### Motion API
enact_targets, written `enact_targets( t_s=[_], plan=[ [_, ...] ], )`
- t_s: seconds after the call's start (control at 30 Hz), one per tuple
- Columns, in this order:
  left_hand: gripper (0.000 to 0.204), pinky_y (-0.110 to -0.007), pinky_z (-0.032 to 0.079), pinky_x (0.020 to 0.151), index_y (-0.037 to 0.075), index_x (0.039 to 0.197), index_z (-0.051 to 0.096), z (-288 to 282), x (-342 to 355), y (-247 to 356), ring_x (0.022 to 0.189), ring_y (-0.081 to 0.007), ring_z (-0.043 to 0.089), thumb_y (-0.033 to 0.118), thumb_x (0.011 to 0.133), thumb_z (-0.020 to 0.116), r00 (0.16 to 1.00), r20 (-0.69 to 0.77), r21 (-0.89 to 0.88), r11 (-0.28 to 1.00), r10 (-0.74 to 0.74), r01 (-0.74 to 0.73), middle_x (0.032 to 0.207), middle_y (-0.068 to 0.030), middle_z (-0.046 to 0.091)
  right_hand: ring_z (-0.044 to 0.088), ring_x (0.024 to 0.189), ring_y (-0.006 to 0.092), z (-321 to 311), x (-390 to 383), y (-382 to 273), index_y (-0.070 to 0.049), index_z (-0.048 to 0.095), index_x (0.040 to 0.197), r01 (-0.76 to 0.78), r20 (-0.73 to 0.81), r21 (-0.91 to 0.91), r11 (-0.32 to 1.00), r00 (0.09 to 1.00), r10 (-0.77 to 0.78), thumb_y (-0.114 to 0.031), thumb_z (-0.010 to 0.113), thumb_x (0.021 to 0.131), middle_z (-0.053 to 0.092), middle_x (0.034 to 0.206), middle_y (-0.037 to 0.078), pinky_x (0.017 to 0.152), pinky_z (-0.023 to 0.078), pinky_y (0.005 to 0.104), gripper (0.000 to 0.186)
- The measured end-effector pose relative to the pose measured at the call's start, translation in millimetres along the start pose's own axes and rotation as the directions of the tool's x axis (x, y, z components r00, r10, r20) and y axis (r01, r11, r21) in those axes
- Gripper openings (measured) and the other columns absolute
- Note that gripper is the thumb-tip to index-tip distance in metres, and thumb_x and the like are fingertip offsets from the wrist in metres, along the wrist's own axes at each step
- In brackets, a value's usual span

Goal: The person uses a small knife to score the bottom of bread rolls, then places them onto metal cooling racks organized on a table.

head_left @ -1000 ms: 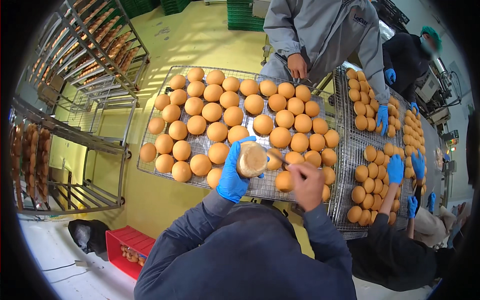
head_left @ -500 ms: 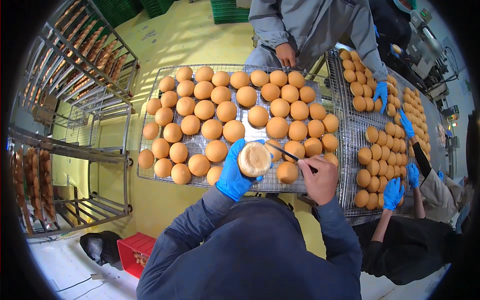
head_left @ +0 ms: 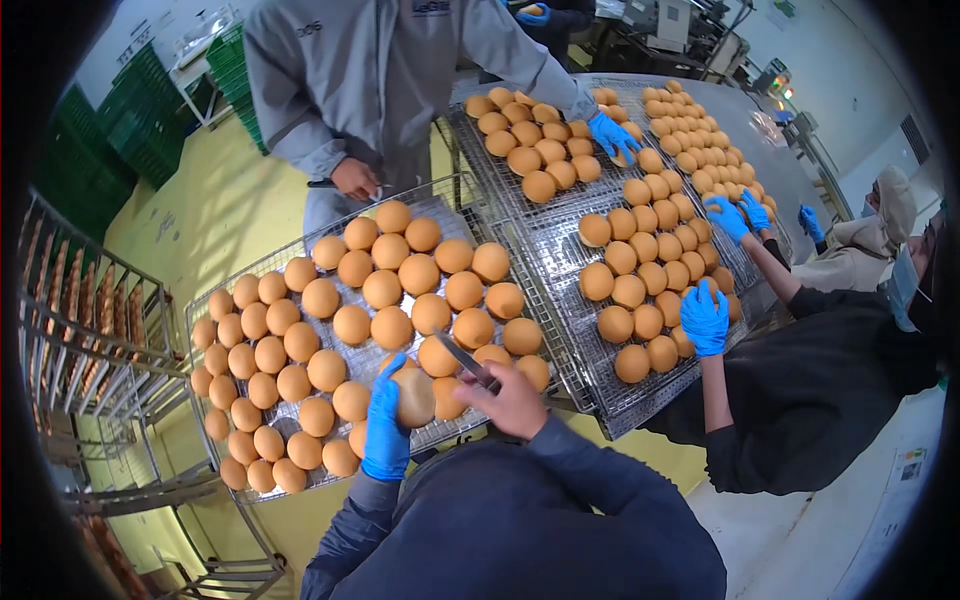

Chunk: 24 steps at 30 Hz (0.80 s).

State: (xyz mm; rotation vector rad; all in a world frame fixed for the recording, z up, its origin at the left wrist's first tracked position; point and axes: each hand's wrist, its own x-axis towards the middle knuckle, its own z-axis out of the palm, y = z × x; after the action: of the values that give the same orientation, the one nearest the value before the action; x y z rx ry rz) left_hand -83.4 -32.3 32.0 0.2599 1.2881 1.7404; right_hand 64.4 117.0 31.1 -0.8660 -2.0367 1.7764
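Note:
My left hand [head_left: 384, 428], in a blue glove, is closed around a round bun [head_left: 415, 398] with its pale side showing, above the near edge of a wire rack [head_left: 222, 278]. A knife [head_left: 462, 355] is gripped in my bare right hand [head_left: 514, 402]. Its blade points up and to the left, beside the held bun and over the buns on the rack. Many golden-brown round buns [head_left: 320, 298] lie in loose rows around both hands. I cannot tell whether the blade touches any bun.
Across the rack stands a person in a grey jacket [head_left: 360, 80], one hand gloved. Two more racks of buns [head_left: 575, 285] adjoin on the right, where other people's gloved hands [head_left: 705, 318] reach in. Green crates [head_left: 120, 130] are stacked far left, near a metal trolley [head_left: 95, 330] holding trays.
The view has swung to the right. The bun in my left hand has tilted, its pale side now turned toward the knife. My right hand and the knife have come closer to it.

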Motion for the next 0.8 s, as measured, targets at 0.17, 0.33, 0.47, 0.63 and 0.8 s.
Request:
enact_targets(
  t_s=[0.17,0.33,0.47,0.63,0.8],
  plan=[
    [0.057,-0.031,0.038,0.103,0.004,0.148,0.031,47,16,-39,0.124,-0.0141,0.043,0.020,0.097,0.052,0.986,0.149,0.320,0.940,0.074,-0.119,0.146,-0.0071,0.040,0.056,0.086,0.0114,-20,18,15,-0.003,0.051,0.124,-0.017,-0.043,0.088,0.996,0.999,0.021,-0.032,0.078,0.079,0.060,0.095,0.004,0.076,0.047,0.0289,0.060],
    [0.057,-0.040,0.036,0.107,0.004,0.142,0.040,45,24,-63,0.130,-0.0276,0.043,0.015,0.090,0.060,0.958,0.077,0.597,0.756,0.277,-0.267,0.142,-0.0162,0.044,0.050,0.078,0.0093,-119,100,59,-0.004,0.059,0.112,-0.030,-0.123,-0.019,0.999,0.992,0.028,-0.028,0.077,0.078,0.057,0.090,0.000,0.072,0.045,0.0264,0.045],
    [0.063,-0.046,0.032,0.109,0.007,0.138,0.046,30,15,-80,0.129,-0.0416,0.041,0.018,0.080,0.069,0.907,0.045,0.947,0.270,0.419,-0.171,0.138,-0.0253,0.043,0.062,0.084,0.0230,-201,174,72,0.000,0.058,0.109,-0.043,-0.275,-0.276,0.960,0.961,-0.036,-0.026,0.075,0.075,0.064,0.093,0.011,0.078,0.050,0.0356,0.046],
    [0.071,-0.049,0.034,0.106,0.008,0.140,0.043,11,6,-115,0.127,-0.0434,0.041,0.023,0.078,0.073,0.935,-0.020,0.969,0.238,0.354,-0.069,0.139,-0.0267,0.039,0.060,0.102,0.0319,-261,210,80,-0.002,0.062,0.111,-0.100,-0.206,-0.662,0.743,0.977,-0.051,-0.034,0.076,0.074,0.060,0.114,0.018,0.089,0.048,0.0410,0.051],
    [0.080,-0.051,0.036,0.103,0.003,0.138,0.041,21,14,-108,0.122,-0.0428,0.044,0.035,0.073,0.077,0.944,0.009,0.994,0.099,0.329,-0.044,0.136,-0.0250,0.042,0.056,0.111,0.0354,-263,217,89,-0.001,0.063,0.113,-0.099,-0.218,-0.818,0.567,0.965,-0.146,-0.042,0.077,0.070,0.056,0.123,0.020,0.096,0.046,0.0429,0.061]
  ],
)
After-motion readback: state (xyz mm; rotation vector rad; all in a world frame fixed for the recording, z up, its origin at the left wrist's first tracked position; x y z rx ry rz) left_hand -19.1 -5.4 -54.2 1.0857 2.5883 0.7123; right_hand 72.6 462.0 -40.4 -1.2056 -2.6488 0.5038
